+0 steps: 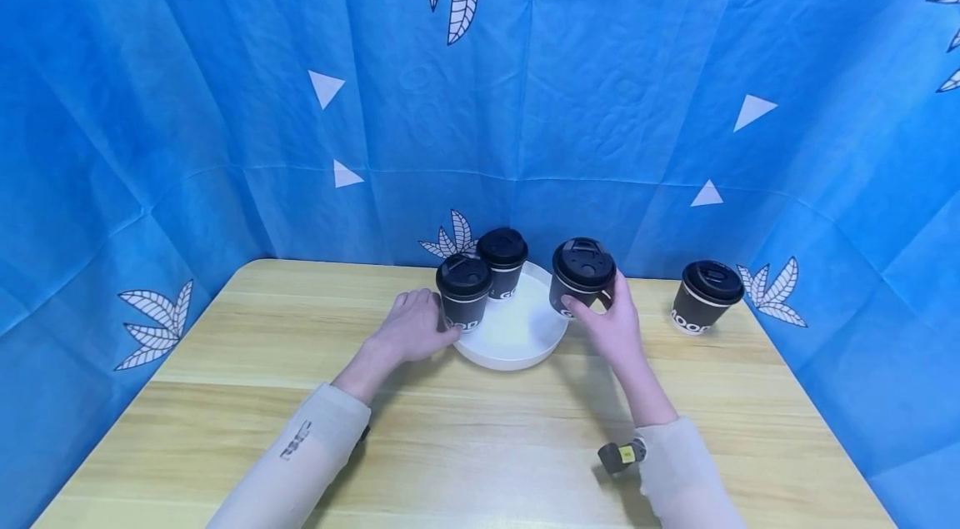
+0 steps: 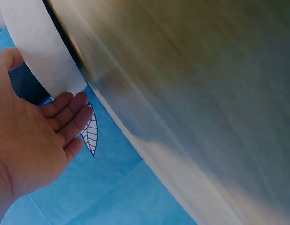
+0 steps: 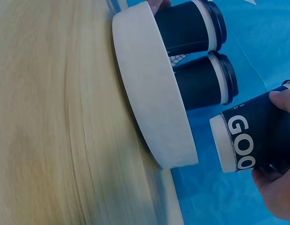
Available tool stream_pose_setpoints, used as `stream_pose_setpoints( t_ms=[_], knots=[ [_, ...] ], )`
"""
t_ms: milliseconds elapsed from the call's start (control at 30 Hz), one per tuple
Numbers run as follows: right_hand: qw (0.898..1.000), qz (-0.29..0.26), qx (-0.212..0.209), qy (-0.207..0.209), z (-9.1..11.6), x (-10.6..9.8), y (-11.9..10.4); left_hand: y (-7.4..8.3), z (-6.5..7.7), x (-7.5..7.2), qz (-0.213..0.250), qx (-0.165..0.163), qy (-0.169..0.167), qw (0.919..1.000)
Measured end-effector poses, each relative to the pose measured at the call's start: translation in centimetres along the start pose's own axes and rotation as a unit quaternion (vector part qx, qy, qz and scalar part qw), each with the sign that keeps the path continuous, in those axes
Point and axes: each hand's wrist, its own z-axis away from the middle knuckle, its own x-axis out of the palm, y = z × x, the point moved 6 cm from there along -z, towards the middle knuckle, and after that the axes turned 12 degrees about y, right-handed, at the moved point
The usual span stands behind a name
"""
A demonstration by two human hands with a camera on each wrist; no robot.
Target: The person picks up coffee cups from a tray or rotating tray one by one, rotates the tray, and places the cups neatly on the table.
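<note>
My right hand [image 1: 611,325] grips a black paper coffee cup [image 1: 583,271] with a lid, above the right side of a round white tray [image 1: 517,337]. In the right wrist view this held cup [image 3: 262,133] is tilted, its white base apart from the tray. Two more lidded cups stand on the tray: a front-left cup [image 1: 463,291] and a back cup [image 1: 502,258]. Beside the front-left cup is my left hand [image 1: 412,325], its thumb near the cup's base. The left wrist view shows the left fingers [image 2: 70,117] loosely bent by the tray's edge.
Another lidded cup [image 1: 705,296] stands on the wooden table [image 1: 480,446] to the right of the tray. A blue patterned cloth [image 1: 525,96] hangs behind the table and along its sides. A small dark device [image 1: 621,456] is at the right wrist.
</note>
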Motion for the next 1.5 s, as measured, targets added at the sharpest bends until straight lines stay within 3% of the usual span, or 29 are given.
stream_pose_setpoints(
  t_ms=[1500],
  knots=[
    [0.998, 0.015, 0.020, 0.055, -1.9, -3.4, 2.9, -0.1, 0.0, 0.0, 0.004, 0.000, -0.002, 1.0000]
  ],
)
